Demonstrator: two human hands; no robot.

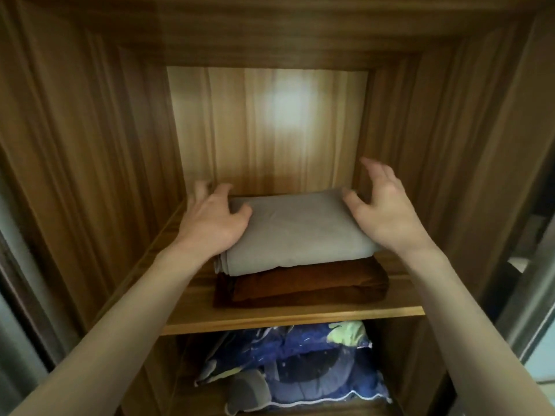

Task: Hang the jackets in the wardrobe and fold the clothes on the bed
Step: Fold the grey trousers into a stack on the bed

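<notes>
Setting: the inside of a wooden wardrobe (90, 145), seen from a head-worn camera looking into an open compartment with a pale back panel.
Shelf: a wooden shelf (294, 318) crosses the middle of the view and carries a small stack of folded clothes.
Grey garment: a folded grey garment (297, 232) lies on top of the stack, flat, with its folded edge facing the viewer.
Brown garment: a folded brown garment (303, 285) lies directly beneath the grey one, touching it, and rests on the shelf.
Left hand: the left hand (213, 219) is at the left end of the grey garment; its fingers (222, 192) are spread apart and gently bent, and the thumb touches the top of the cloth. It is not clamped on the cloth.
Right hand: the right hand (384, 208) is at the right end of the grey garment, fingers apart and raised, the thumb near the far right corner. Whether the palm touches the cloth cannot be told.
Arms: both bare forearms reach in from the lower corners of the view.
Lower compartment: below the shelf lies a dark blue patterned bundle of bedding (300, 364) with yellow-green patches, and a grey piece (249, 394) sits in front of it.
Sides: blurred pale surfaces show at the far left and far right edges, outside the wardrobe.
</notes>
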